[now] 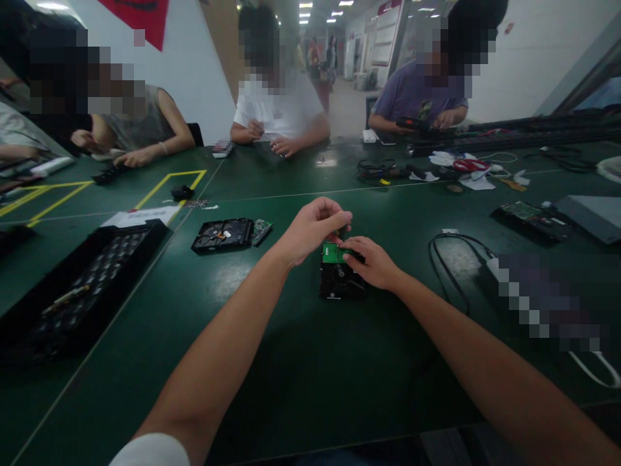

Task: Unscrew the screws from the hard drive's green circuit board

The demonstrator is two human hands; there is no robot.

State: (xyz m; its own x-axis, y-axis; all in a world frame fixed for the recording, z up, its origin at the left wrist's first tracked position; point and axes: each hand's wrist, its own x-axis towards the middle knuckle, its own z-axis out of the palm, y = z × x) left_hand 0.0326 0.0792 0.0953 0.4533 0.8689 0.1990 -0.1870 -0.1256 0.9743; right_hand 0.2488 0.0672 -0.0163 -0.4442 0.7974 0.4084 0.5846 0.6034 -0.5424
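Observation:
A hard drive (342, 281) lies on the green table in front of me, its black metal body toward me and its green circuit board (332, 253) at the far end. Above that far end, my left hand (317, 226) is closed in a pinch. Something small and dark shows by its fingertips, too hidden to name. My right hand (373, 264) grips the drive's right side, thumb and forefinger bent over the board. To the left is another hard drive (223, 235), with a loose circuit board (262, 232) against its right end.
A long black tray (140, 243) with small metal parts stands at left. On the right are a black cable (431, 249), another drive (531, 219) and a grey box (589, 217). Cables and scraps (466, 165) lie farther back. Several people sit working across the table.

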